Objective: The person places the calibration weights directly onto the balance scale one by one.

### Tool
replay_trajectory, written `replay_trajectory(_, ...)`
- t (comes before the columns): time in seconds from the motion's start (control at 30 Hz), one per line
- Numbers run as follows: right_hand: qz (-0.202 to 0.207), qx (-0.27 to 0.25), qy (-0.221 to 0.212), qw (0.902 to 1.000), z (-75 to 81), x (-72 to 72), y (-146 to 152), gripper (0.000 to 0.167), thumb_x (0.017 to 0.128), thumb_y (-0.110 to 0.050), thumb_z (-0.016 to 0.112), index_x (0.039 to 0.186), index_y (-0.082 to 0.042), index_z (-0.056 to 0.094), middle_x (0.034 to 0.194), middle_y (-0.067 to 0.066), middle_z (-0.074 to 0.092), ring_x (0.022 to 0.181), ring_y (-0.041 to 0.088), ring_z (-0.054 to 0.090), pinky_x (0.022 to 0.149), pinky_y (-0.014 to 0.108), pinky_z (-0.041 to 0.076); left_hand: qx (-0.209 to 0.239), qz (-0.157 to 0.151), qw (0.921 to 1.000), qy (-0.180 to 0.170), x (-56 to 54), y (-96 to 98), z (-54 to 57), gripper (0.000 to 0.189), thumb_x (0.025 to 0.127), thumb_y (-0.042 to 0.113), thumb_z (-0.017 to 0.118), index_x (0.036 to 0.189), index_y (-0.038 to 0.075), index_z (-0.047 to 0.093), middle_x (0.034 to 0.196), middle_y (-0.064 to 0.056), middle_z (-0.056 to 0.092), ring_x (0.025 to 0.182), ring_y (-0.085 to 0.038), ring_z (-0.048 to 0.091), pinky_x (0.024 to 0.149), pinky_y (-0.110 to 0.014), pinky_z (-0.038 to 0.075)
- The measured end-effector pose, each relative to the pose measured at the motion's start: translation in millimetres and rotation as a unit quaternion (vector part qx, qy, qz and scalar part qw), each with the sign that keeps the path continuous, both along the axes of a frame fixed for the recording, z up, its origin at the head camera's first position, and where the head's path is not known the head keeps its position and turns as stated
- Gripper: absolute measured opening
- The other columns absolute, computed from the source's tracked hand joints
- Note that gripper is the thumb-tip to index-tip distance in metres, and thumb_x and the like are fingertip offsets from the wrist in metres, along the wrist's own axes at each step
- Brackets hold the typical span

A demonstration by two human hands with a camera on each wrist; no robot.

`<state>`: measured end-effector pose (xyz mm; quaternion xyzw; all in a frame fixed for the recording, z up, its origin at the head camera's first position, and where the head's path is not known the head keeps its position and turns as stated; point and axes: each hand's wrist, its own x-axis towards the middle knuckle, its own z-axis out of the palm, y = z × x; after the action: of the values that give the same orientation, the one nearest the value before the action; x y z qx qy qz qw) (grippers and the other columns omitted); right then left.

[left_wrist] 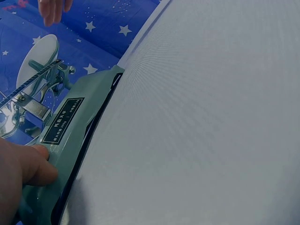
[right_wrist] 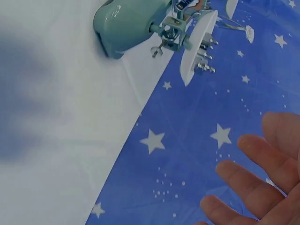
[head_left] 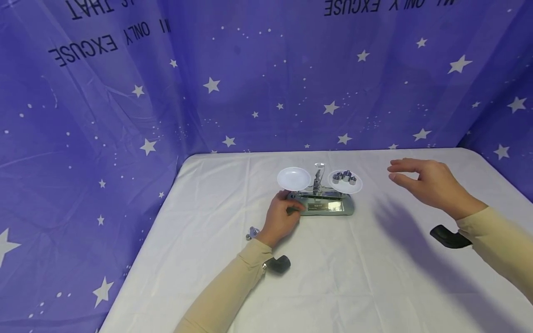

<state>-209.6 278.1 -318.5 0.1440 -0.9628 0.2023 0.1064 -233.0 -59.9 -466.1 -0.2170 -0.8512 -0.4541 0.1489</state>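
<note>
Gripping the balance (head_left: 322, 203) at its left end with the left hand (head_left: 281, 217), likely to steady it on the table (head_left: 333, 268) beneath. Holding the right hand (head_left: 433, 184), relaxed and empty, right of the balance, presumably to avoid disturbing it. Bearing metal weights (head_left: 346, 176) on the balance's right pan (head_left: 345, 188), probably to load that side.

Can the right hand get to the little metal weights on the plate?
Probably yes. The right hand is empty, raised to the right of the balance; the metal weights sit uncovered on its right pan, and nothing shows in between.
</note>
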Motion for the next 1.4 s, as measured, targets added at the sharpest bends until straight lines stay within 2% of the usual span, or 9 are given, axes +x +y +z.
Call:
replay_trajectory(0.07,-0.009,-0.004,-0.004,0.9999,1.5,3.7,6,0.033,0.097,-0.025,0.066,0.123,-0.006,0.073,0.135,0.024,0.065,0.119,0.044,0.06,0.066,0.02,0.042,0.0,0.0,1.0,-0.002,0.2,-0.5,-0.2,0.018,0.075,-0.002,0.063,0.082,0.003,0.079,0.137,-0.022,0.063,0.129,-0.037,0.058,0.113,-0.047,0.044)
replay_trajectory(0.17,-0.02,-0.014,-0.006,0.9997,0.9,9.0,15,0.032,0.097,-0.026,0.066,0.123,-0.007,0.073,0.135,0.023,0.066,0.107,0.007,0.065,0.064,0.017,0.04,0.002,0.0,1.0,-0.007,0.7,-1.3,-1.1,0.018,0.075,-0.002,0.064,0.083,0.003,0.079,0.138,-0.022,0.062,0.131,-0.039,0.057,0.114,-0.048,0.043)
replay_trajectory(0.3,-0.024,-0.022,-0.005,0.9995,-2.4,13.9,21,0.032,0.097,-0.026,0.066,0.122,-0.008,0.074,0.134,0.023,0.066,0.074,-0.015,0.044,0.058,0.021,0.038,0.004,0.0,0.9999,-0.014,2.1,-2.8,-0.5,0.017,0.075,-0.002,0.064,0.083,0.002,0.079,0.141,-0.023,0.06,0.133,-0.04,0.055,0.116,-0.05,0.042)
replay_trajectory(0.53,-0.032,-0.029,-0.003,0.9991,-11.3,15.5,25,0.031,0.096,-0.028,0.068,0.121,-0.01,0.075,0.134,0.021,0.066,0.097,-0.029,0.029,0.065,0.008,0.038,0.004,0.002,0.9999,-0.013,2.7,-4.4,0.0,0.017,0.075,-0.003,0.065,0.083,0.002,0.079,0.141,-0.023,0.06,0.133,-0.04,0.056,0.115,-0.05,0.042)
replay_trajectory(0.67,-0.03,-0.033,-0.001,0.999,-15.1,16.1,25,0.031,0.095,-0.027,0.069,0.12,-0.01,0.075,0.133,0.021,0.067,0.097,-0.032,0.028,0.066,0.007,0.038,0.004,0.001,0.9999,-0.011,2.9,-4.2,0.0,0.017,0.075,-0.002,0.064,0.083,0.002,0.079,0.141,-0.024,0.06,0.133,-0.041,0.056,0.115,-0.05,0.043)
replay_trajectory(1.07,-0.021,-0.048,-0.028,0.9982,-35.1,22.6,20,0.03,0.094,-0.025,0.071,0.121,-0.011,0.074,0.133,0.024,0.066,0.089,-0.02,0.042,0.062,0.021,0.042,0.005,-0.003,1.0,0.002,1.4,-1.3,-0.3,0.02,0.074,-0.005,0.063,0.082,0.003,0.08,0.132,-0.022,0.066,0.127,-0.036,0.06,0.111,-0.046,0.046)
replay_trajectory(1.17,-0.017,-0.048,-0.032,0.9982,-39.9,23.1,17,0.031,0.093,-0.024,0.072,0.121,-0.012,0.074,0.132,0.024,0.067,0.104,0.002,0.059,0.065,0.019,0.043,0.006,-0.004,1.0,0.001,1.1,-0.4,-0.3,0.021,0.074,-0.005,0.062,0.082,0.003,0.08,0.13,-0.022,0.067,0.128,-0.037,0.059,0.111,-0.047,0.046)
replay_trajectory(1.3,-0.009,-0.052,-0.038,0.9979,-45.2,21.6,10,0.031,0.092,-0.023,0.074,0.121,-0.013,0.074,0.134,0.022,0.066,0.119,0.039,0.059,0.069,0.018,0.043,0.007,-0.003,1.0,0.002,0.8,0.4,0.1,0.021,0.074,-0.006,0.062,0.082,0.003,0.08,0.13,-0.023,0.066,0.128,-0.037,0.059,0.112,-0.047,0.046)
replay_trajectory(1.4,-0.002,-0.065,-0.043,0.997,-49.5,19.3,4,0.032,0.091,-0.022,0.075,0.121,-0.012,0.074,0.136,0.023,0.065,0.121,0.042,0.06,0.068,0.019,0.043,0.009,-0.005,0.9999,0.0,0.6,0.7,0.2,0.021,0.075,-0.006,0.062,0.083,0.002,0.08,0.132,-0.023,0.065,0.128,-0.037,0.059,0.112,-0.047,0.045)
